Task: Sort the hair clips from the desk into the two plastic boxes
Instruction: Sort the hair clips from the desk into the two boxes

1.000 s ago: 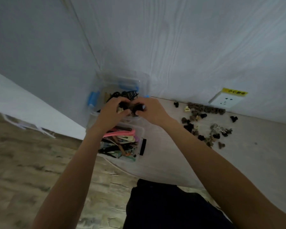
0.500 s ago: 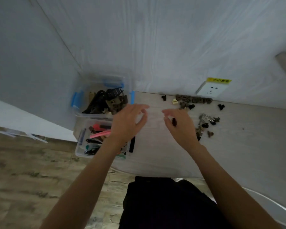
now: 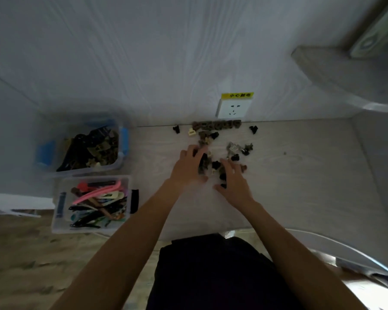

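A pile of small claw hair clips (image 3: pixel 213 139), brown, black and one cream, lies on the desk (image 3: pixel 300 186) below a wall socket. My left hand (image 3: pixel 187 167) rests on the pile's left side, fingers spread over dark clips. My right hand (image 3: pixel 234 182) is at the pile's near edge, with a small black clip (image 3: pixel 222 177) pinched at thumb and fingers. At the left end stand two clear plastic boxes: the far box (image 3: pixel 121 163) with blue latches holds claw clips; the near box (image 3: pixel 57 222) holds long flat clips, pink, black and brown.
A white wall socket (image 3: pixel 233 108) with a yellow label is on the back wall. Single black clips lie apart at the wall, one left (image 3: pixel 176 129) and one right (image 3: pixel 253 129). A grey shelf (image 3: pixel 336 70) juts out at upper right. Floor shows at lower left.
Both hands have moved right, from over the far box to the pile on the desk. The view has shifted right as well.
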Demonstrator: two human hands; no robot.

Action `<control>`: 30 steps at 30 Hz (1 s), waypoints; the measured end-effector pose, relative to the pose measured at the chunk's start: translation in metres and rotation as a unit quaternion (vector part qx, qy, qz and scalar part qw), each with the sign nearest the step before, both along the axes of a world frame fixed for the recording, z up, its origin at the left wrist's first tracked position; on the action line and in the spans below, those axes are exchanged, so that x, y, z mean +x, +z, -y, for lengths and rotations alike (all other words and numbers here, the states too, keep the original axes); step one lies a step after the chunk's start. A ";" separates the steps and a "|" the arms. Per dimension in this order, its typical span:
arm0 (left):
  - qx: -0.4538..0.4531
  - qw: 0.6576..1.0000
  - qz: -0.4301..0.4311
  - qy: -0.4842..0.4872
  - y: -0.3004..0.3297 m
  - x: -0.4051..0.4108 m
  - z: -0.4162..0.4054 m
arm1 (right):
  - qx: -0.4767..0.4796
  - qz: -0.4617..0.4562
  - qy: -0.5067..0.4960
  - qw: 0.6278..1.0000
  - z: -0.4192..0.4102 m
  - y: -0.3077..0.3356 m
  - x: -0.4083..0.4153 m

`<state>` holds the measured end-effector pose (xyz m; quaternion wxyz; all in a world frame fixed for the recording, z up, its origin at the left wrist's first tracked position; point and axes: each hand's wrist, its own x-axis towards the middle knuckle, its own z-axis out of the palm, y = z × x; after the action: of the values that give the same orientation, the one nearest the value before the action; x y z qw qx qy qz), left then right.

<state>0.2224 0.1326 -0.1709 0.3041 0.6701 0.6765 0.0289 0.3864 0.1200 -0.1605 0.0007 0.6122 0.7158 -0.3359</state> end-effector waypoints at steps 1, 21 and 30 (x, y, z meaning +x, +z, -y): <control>-0.001 1.000 0.004 -0.002 0.001 0.002 0.000 | 0.009 0.005 0.006 1.000 -0.001 -0.001 -0.002; 0.009 0.985 0.086 0.151 0.013 0.023 0.047 | 0.003 -0.058 0.072 0.996 -0.007 -0.002 -0.011; -0.014 0.966 0.202 0.158 0.004 0.013 0.054 | 0.017 -0.105 0.027 0.994 -0.001 -0.008 -0.008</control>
<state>0.2357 0.0788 -0.1669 0.4354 0.5304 0.6988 0.2019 0.3784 0.1213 -0.1688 -0.0760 0.5541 0.7336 -0.3861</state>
